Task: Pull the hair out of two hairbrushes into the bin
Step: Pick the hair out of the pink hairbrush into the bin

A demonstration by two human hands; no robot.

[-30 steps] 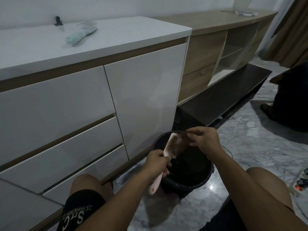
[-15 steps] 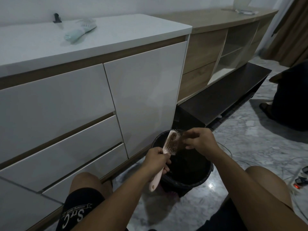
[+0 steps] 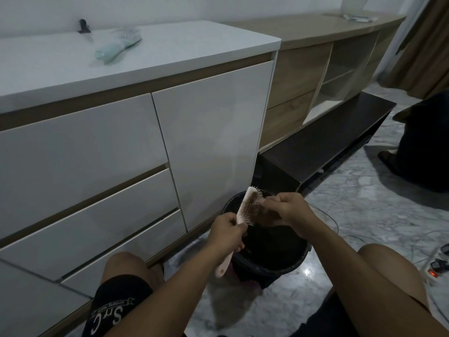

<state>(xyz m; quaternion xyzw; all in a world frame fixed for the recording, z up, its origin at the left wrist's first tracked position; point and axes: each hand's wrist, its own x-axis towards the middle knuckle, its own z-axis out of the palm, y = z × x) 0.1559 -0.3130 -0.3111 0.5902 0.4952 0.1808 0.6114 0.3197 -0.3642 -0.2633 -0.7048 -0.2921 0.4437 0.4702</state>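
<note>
1. Over the mouth of the black bin (image 3: 295,263), the left hand (image 3: 226,233) was closed around the handle of the pink hairbrush (image 3: 243,210), which stood tilted with its bristles facing right.
2. The right hand (image 3: 289,210) was pinched shut on a brown clump of hair (image 3: 263,211) that was still caught in the bristles, just above the bin's opening.
3. The bin stood on the marble floor (image 3: 364,215), between the person's bare knees and close to the front of the white cabinet (image 3: 209,122).
4. On the white table (image 3: 170,45) topping that cabinet, well apart from the hands, lay the second hairbrush (image 3: 116,46), pale green and blurred.
5. At the right edge, a power strip (image 3: 435,271) lay on the floor with a red light showing.
</note>
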